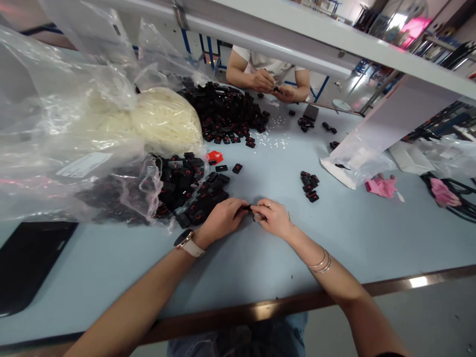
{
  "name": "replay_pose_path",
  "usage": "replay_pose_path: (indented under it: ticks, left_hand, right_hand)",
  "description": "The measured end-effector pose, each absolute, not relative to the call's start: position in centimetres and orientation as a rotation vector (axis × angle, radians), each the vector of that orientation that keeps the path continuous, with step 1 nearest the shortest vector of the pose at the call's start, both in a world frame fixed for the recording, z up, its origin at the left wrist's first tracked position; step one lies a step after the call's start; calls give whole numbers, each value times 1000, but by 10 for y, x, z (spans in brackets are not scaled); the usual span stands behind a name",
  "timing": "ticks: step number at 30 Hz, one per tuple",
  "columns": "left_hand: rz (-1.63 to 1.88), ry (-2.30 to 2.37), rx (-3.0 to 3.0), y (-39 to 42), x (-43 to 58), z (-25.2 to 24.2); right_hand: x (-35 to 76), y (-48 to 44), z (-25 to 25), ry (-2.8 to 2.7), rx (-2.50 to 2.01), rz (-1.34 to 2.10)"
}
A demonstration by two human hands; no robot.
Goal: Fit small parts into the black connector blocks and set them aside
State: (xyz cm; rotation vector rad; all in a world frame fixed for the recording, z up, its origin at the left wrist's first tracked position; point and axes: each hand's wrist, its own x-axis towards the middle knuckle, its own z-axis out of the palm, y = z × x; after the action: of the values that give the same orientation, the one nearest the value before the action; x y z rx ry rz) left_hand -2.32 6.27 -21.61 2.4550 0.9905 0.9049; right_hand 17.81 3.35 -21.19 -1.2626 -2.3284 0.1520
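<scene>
My left hand, with a watch on its wrist, is closed in a pinch on a small black plastic part. Facing it, my right hand has its fingers pressed together at the same part. A short, shiny object shows under the right fingers; its kind is unclear. Both hands are low over the blue tabletop. Left of them lies a heap of black plastic parts with red marks, spilling from a clear bag. A small group of similar black parts lies to the right.
A bag of cream-coloured pieces and a larger black heap stand further back. White bits are scattered nearby. A co-worker's hands work across the table. A black tray-like object lies left, pink gloves right. A shelf spans above.
</scene>
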Motion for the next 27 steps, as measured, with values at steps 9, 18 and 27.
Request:
replay_pose_path:
  ticks: [9,18,27]
  left_hand:
    - [889,984,2494,63,-23,-216]
    - [879,996,2509,63,-23,-216]
    - [865,987,2504,62,-22,-211]
  right_hand:
    - [174,31,-209,-2260,-1300,199]
    - [179,32,-210,-1609,-1196,428]
    - [175,29,-211,-1627,-1185,462]
